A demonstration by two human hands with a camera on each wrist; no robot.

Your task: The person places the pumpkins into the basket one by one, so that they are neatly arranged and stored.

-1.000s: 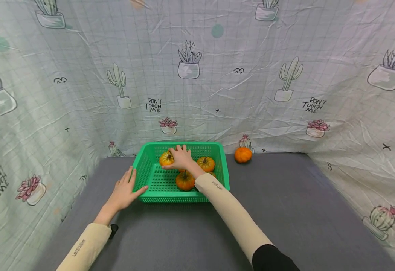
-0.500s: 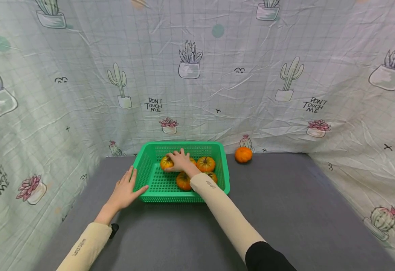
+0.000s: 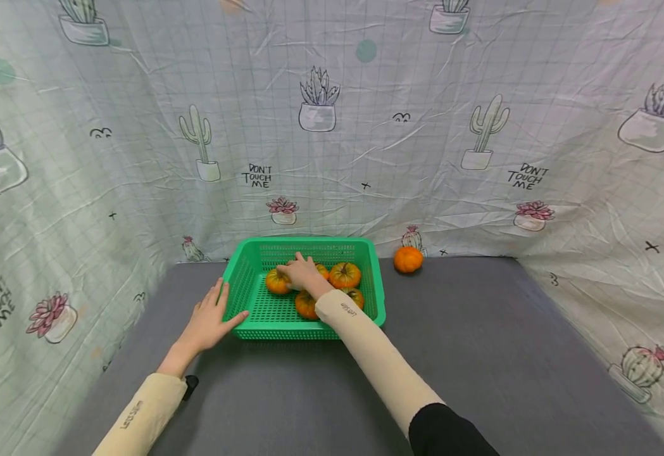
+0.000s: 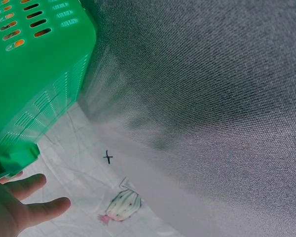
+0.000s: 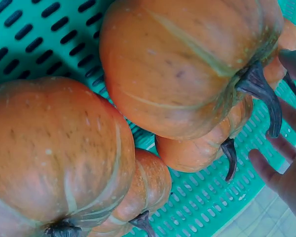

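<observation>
A green perforated plastic basket [image 3: 252, 330] stands on the table with several small orange pumpkins in it. My right hand [image 3: 304, 276] is inside the basket, beside the leftmost pumpkin [image 3: 275, 282]. In the right wrist view its fingers [image 5: 289, 148] are spread and loosely extended, while the thumb overlaps a far pumpkin [image 5: 289, 41]; contact is unclear. Nearer pumpkins [image 5: 182, 59] with dark stems fill that view. My left hand [image 3: 208, 322] lies with fingers extended along the basket's left side; whether it touches the rim is partly hidden in the left wrist view.
A single orange pumpkin [image 3: 408, 259] sits outside the basket, at the table's back edge to the right. The grey table [image 3: 480, 354] is bordered by a pale printed curtain [image 3: 388, 152] behind and at both sides.
My right hand and the leftmost pumpkin have moved down into the basket. The fingers have since loosened from that pumpkin, which shows more fully. The left hand stays in place.
</observation>
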